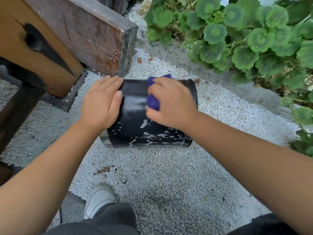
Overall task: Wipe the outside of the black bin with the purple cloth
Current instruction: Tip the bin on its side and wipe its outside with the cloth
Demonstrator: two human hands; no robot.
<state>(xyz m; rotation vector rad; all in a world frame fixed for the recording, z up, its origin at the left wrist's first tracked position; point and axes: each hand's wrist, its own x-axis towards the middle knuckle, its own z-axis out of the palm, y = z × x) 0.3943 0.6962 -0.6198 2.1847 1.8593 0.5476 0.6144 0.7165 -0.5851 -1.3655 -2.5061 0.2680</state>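
Note:
The black bin point(135, 122) lies on its side on white gravel, its glossy wall wet with pale streaks near the closer end. My left hand point(101, 102) rests flat on the bin's left side with its fingers together, steadying it. My right hand point(169, 102) presses a bunched purple cloth point(153, 100) against the upper wall of the bin; part of the cloth sticks out above my fingers at the far edge. The bin's right end is partly hidden behind my right hand.
A thick wooden beam point(81, 36) and a dark post stand close at the left. Green leafy plants point(245, 36) crowd the right and back. White gravel point(152, 184) covers the ground. My white shoe point(98, 199) is near the bottom.

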